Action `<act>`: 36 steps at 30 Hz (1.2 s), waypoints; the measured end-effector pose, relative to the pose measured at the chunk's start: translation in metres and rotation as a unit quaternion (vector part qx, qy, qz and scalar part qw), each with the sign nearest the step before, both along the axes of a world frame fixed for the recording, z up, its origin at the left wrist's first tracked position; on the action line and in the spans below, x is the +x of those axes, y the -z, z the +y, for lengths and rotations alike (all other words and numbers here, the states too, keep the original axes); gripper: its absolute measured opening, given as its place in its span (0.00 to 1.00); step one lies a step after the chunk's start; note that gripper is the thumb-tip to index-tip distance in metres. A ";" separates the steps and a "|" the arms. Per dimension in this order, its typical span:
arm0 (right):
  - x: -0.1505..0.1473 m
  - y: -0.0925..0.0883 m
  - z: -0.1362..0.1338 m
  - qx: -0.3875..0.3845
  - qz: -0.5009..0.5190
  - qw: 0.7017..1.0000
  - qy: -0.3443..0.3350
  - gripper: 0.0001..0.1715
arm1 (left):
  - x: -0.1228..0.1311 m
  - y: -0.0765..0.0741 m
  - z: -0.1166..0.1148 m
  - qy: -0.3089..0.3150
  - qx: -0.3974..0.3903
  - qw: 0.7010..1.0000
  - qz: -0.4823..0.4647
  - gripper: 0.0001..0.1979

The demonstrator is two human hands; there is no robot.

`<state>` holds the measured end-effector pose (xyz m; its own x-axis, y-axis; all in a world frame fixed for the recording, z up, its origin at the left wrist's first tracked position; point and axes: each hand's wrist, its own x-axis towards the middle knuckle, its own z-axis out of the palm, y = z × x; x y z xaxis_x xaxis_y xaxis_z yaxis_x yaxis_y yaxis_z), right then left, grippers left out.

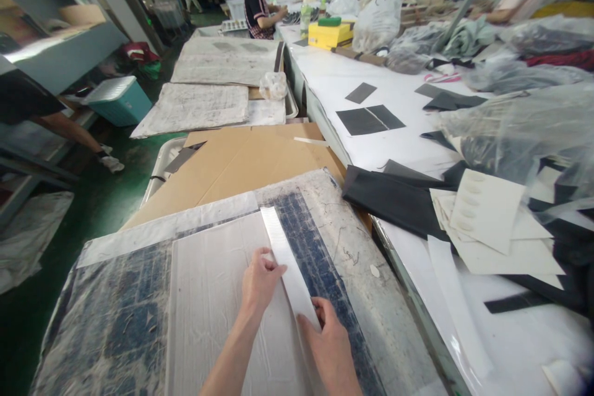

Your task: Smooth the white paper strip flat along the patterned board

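Busy workshop, green floor. Under the hands lies a stained board [120, 322] w/ a white sheet [208, 297] on it. A long white strip [285, 253] runs diagonally along the sheet's right edge, from between the hands to just ahead of them. L hand [260, 281] is unclenched, fingertips pressing the strip's left edge. R hand [331, 346] covers the strip's near end, thumb on top; can't tell if it pinches. Hands are close but not touching. Ahead of them: brown cardboard [241, 161]. Right of them: a long white surface [334, 80] w/ black fabric [394, 198]. Far ahead, a seated person [255, 9].
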<state>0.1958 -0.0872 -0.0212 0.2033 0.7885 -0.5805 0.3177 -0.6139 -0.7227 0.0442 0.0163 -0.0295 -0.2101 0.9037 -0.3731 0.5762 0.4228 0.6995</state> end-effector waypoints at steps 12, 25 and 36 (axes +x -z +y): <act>0.000 -0.001 0.005 -0.008 -0.015 1.000 -0.008 0.15 | 0.009 -0.005 -0.015 0.089 0.105 0.977 0.163 0.17; -0.004 -0.014 0.007 -0.001 -0.047 0.999 -0.011 0.16 | 0.004 -0.018 -0.036 0.352 0.215 0.881 0.231 0.14; -0.006 -0.013 0.010 -0.013 -0.107 0.993 -0.040 0.21 | -0.005 -0.025 -0.035 0.386 0.211 0.869 0.227 0.18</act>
<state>0.1896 -0.0775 -0.0082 0.2617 0.7922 -0.5513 0.5098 -0.5985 -0.6180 0.0394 -0.0184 -0.0045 0.4810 0.8767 -0.0108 0.8309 -0.4519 0.3246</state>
